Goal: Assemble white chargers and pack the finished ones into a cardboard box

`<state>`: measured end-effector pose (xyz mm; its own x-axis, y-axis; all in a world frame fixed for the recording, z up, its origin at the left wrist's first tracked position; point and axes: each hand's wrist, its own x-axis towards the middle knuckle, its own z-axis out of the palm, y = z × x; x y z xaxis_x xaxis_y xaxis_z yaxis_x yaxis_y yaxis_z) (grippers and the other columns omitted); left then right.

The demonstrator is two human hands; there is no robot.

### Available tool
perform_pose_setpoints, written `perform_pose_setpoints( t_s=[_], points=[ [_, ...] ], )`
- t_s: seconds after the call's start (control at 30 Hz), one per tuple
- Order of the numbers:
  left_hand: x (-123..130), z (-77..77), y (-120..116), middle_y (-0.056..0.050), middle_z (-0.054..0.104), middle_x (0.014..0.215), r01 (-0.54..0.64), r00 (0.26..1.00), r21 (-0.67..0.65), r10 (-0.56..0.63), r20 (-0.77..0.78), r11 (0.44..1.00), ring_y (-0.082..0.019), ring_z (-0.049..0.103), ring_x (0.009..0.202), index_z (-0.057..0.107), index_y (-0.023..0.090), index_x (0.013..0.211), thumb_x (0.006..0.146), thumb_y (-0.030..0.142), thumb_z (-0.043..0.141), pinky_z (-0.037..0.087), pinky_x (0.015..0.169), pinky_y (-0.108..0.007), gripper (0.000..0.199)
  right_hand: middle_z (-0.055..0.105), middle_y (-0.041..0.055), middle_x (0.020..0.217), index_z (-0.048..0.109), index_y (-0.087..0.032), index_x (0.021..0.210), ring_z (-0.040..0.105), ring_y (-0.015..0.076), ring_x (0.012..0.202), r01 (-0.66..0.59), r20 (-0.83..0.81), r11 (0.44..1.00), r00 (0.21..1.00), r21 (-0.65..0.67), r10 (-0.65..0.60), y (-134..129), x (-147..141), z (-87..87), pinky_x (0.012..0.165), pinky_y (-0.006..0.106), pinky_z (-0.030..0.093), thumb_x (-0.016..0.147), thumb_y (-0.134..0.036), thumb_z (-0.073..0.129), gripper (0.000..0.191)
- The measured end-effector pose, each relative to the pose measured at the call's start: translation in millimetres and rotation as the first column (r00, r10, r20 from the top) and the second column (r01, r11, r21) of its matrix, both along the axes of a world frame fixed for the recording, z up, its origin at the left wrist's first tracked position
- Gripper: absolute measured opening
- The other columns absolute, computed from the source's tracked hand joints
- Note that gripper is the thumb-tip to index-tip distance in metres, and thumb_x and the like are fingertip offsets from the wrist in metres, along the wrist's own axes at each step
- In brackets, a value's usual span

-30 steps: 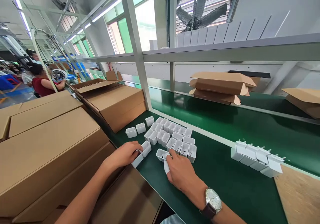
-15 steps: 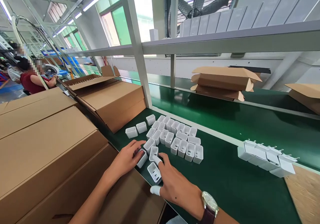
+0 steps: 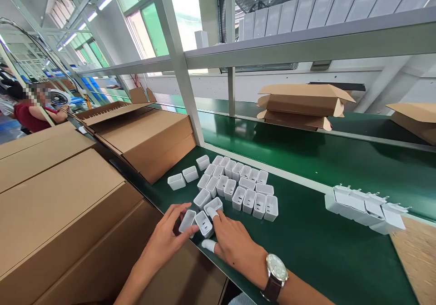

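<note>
My left hand (image 3: 168,230) curls its fingers and thumb around a small white open-topped plastic housing (image 3: 187,221) by the table's near edge. Right beside it lies another white housing (image 3: 203,224) with slots in its floor. My right hand (image 3: 233,239), with white covers on thumb and forefinger, holds that slotted housing from its right side. A tilted white housing (image 3: 214,205) is against the right forefinger. Beyond my hands, several more white housings (image 3: 248,201) stand in rough rows on the green surface (image 3: 306,223).
Large cardboard boxes (image 3: 61,196) fill the left side. A row of white parts with metal pins (image 3: 366,208) stands at right. Folded cartons (image 3: 303,102) lie on the green belt behind a metal post (image 3: 179,68). A person in red (image 3: 32,116) sits far left.
My right hand has moved left with the slotted housing, now beside the one in my left hand. The housing near my right forefinger has turned. The view has shifted slightly.
</note>
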<state>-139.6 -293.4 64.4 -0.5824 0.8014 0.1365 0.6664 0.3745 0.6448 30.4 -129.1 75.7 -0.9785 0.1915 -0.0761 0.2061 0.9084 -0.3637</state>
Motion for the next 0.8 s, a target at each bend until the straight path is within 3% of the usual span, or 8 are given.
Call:
perform_pose_setpoints(
  t_s=[0.13,0.4,0.57,0.63,0.8],
  points=[
    [9.8,-6.9,-13.6,-0.005,0.061,0.126,0.053,0.998,-0.014,-0.053,-0.03,0.999,-0.02,0.069,0.091,0.064,0.033,0.124,0.082,0.058,0.076,0.061,0.077,-0.031,0.051,0.06,0.0118,0.121,0.05,-0.018,0.112,0.064,0.0286,0.104,-0.019,-0.026,1.0,0.999,-0.015,0.019,10.5,0.7,5.4,0.079,0.035,0.05,0.078,-0.007,0.064,0.039],
    [28.5,-18.7,-7.7,-0.006,0.059,0.105,0.037,0.986,0.136,-0.014,-0.165,0.99,-0.011,0.061,0.061,0.065,0.023,0.092,0.094,0.049,0.062,0.059,0.062,-0.028,0.027,0.058,0.0112,0.121,0.052,-0.015,0.121,0.065,0.0258,0.097,-0.081,-0.044,0.995,0.996,-0.065,0.078,20.4,1.3,14.9,0.075,0.034,0.051,0.082,-0.01,0.065,0.042],
    [38.3,-7.6,-13.6,-0.005,0.059,0.1,0.161,0.956,0.152,-0.115,-0.271,0.975,-0.015,0.066,0.075,0.062,0.024,0.089,0.096,0.035,0.063,0.058,0.066,-0.025,0.013,0.063,0.0068,0.11,0.06,-0.019,0.105,0.066,0.0221,0.085,-0.228,-0.036,0.972,0.973,0.048,0.23,16.6,18.1,9.8,0.069,0.032,0.05,0.091,-0.017,0.062,0.013],
    [42.8,-0.8,-14.6,-0.005,0.06,0.101,0.217,0.937,0.138,-0.167,-0.306,0.966,-0.015,0.067,0.081,0.061,0.025,0.09,0.096,0.032,0.064,0.058,0.07,-0.026,0.01,0.065,0.0074,0.106,0.061,-0.019,0.101,0.067,0.023,0.086,-0.248,-0.03,0.962,0.967,0.111,0.253,16.1,26.1,7.4,0.071,0.032,0.05,0.091,-0.015,0.062,0.011],
    [47.5,9.0,6.9,-0.006,0.064,0.108,0.357,0.85,0.145,-0.257,-0.46,0.923,-0.022,0.065,0.106,0.063,0.025,0.092,0.094,0.028,0.068,0.056,0.089,-0.034,0.006,0.065,0.0092,0.106,0.061,-0.018,0.098,0.068,0.0244,0.086,-0.09,-0.011,0.983,0.996,0.159,0.093,26.6,41.3,11.9,0.073,0.033,0.051,0.083,-0.006,0.063,0.019]
  ],
)
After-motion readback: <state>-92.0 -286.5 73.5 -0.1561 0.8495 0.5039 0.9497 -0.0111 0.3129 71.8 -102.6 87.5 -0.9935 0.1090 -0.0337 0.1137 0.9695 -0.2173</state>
